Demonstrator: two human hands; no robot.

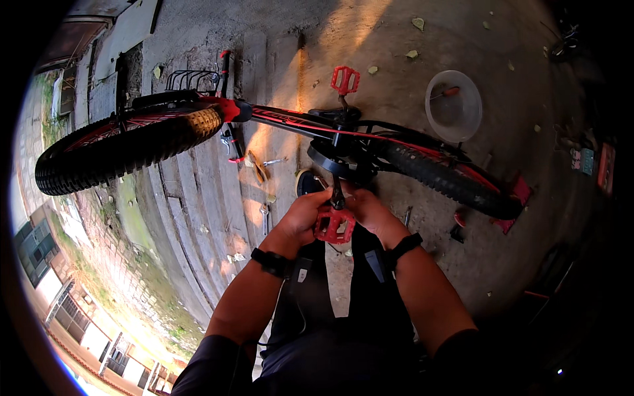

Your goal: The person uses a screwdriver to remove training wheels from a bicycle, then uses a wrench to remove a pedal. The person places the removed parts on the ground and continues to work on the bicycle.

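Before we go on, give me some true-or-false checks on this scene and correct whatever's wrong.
1. The left hand and right hand are at the near red pedal. True.
2. The left hand holds pliers. False: the pliers lie on the ground.
3. Each wrist wears a dark band. True.
4. The clear tub is left of both hands. False: the clear tub is to their right.
5. The far pedal is red. True.

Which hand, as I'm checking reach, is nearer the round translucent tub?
Right: the right hand is below-left of the tub in the picture; the left hand is farther left, across the crank.
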